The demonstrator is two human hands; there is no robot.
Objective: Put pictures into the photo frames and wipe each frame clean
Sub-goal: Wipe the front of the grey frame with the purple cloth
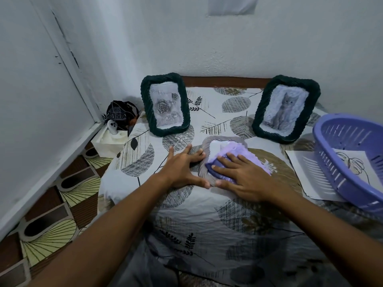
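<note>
Head view: right hand point(246, 179) on cloth point(242, 154).

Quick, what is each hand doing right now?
Left hand: open, fingers spread flat, steadying the grey frame lying on the table.
Right hand: open, flat fingers pressing the purple cloth onto that frame.

Pale grey-white walls point(248, 48) meet in a corner at the left, where a cracked seam runs down to a skirting board. The floor point(51, 214) has brown, black and cream fan-patterned tiles. A leaf-print cloth point(207, 224) covers the desk, with a brown wooden edge point(226, 81) against the back wall.
</note>
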